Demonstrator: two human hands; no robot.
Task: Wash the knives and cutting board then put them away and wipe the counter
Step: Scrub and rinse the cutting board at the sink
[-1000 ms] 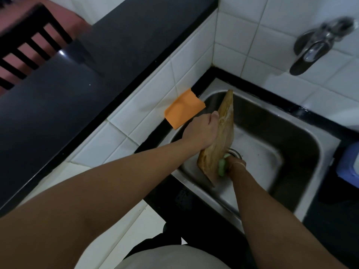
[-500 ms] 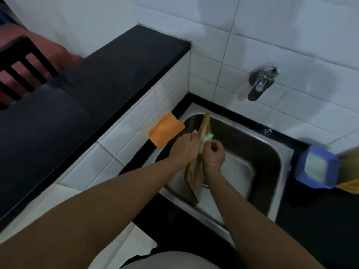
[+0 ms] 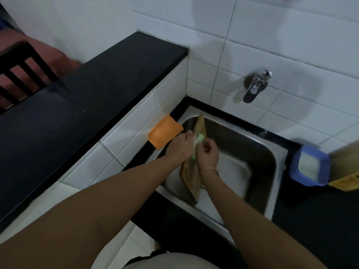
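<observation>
Two hands work over a steel sink [image 3: 270, 158] set in black counter [image 3: 320, 220] beneath white tiled walls. Left hand [image 3: 179, 147] grips the upright cutting board [image 3: 191, 177]; right hand [image 3: 208, 154] pinches a green sponge [image 3: 199, 137] against it.

We see the cutting board [image 3: 194, 177] standing on edge, blocking the left of the sink [image 3: 272, 164]; its right half lies open beneath the tap [image 3: 255, 87].

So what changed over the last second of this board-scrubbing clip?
The right hand carried the green sponge from the lower end of the cutting board up to its upper part. The left hand grips the board as before, standing on edge in the sink. The orange cloth on the sink's edge and the tap are as they were.
</observation>
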